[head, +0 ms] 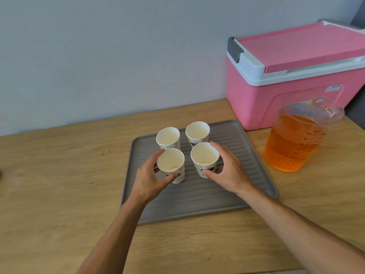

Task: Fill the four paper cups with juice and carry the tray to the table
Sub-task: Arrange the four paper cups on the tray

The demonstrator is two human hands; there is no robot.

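Four white paper cups stand upright in a square on a grey ridged tray (197, 196). The far left cup (168, 137) and far right cup (197, 132) look empty. My left hand (152, 175) is wrapped around the near left cup (170, 162). My right hand (229, 169) grips the near right cup (205, 156). Each near cup shows a thin orange ring at its bottom. A clear pitcher of orange juice (294, 143) stands to the right of the tray, untouched.
A pink cooler box (296, 76) with a white rim and grey latch sits at the back right, just behind the pitcher. The wooden counter (59, 175) meets a pale wall at the back. A dark object shows at the far left edge.
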